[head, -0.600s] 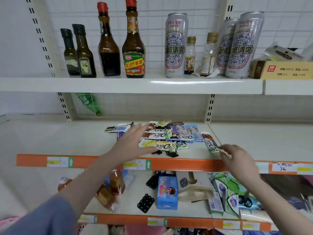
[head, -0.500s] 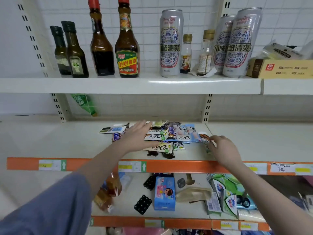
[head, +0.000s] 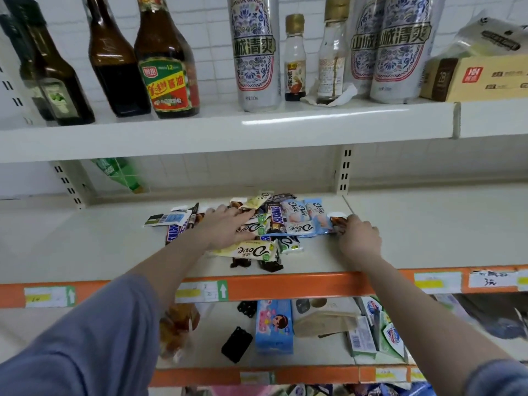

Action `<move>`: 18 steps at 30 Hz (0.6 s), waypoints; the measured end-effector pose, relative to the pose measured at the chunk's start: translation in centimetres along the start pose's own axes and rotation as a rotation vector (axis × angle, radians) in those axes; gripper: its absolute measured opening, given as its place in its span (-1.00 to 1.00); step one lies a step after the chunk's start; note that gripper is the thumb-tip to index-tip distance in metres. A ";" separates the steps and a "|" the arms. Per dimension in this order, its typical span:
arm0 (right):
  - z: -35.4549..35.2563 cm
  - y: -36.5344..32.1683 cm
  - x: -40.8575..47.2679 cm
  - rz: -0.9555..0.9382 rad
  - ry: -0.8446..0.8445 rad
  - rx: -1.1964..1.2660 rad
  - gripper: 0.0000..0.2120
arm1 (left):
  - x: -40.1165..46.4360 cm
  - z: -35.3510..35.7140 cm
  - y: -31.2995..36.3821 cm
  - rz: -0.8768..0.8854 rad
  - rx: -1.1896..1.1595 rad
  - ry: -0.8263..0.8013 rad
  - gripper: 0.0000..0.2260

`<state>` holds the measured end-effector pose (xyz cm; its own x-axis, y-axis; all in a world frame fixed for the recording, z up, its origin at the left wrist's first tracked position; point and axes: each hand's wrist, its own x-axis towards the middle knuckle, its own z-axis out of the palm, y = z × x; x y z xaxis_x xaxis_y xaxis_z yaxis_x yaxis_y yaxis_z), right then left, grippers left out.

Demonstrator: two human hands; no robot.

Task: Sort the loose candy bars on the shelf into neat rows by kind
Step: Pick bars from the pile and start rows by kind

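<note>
while flat on the candy bars (head: 274, 224), left hand (head: 225, 228)

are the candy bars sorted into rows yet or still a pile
Still a pile: the candy bars overlap at mixed angles, Snickers among Dove.

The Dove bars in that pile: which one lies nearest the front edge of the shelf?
The pale yellow Dove bar, lying crosswise just in front of the left hand. The light blue Dove bars sit farther back, toward the right hand.
</note>
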<state>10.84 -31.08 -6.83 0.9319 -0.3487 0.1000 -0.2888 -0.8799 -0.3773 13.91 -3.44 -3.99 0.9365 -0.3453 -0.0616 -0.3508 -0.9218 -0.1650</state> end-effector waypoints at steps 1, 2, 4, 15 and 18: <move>0.0 0.0 0.3 0.043 -0.016 0.032 -0.68 | 0.2 -0.1 -0.2 0.008 -0.002 0.019 -0.38; -0.1 -0.1 0.7 0.092 -0.041 0.063 -0.68 | 0.4 -0.2 -0.3 0.010 -0.024 0.041 -0.37; -0.4 -0.1 1.3 0.157 -0.102 0.117 -0.68 | 0.7 -0.3 -0.5 -0.002 -0.134 0.058 -0.36; -0.1 0.5 0.3 0.141 -0.080 0.431 -0.83 | 0.6 -1.0 1.2 -0.049 -0.303 0.092 -0.64; -0.5 0.9 -0.8 0.124 0.019 0.494 -0.77 | 0.2 -0.8 2.3 -0.134 -0.250 0.287 -0.65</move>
<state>9.75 -31.76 -6.80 0.8916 -0.4510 0.0419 -0.2545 -0.5754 -0.7772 13.32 -5.73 -3.61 0.9481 -0.2218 0.2279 -0.2480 -0.9642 0.0935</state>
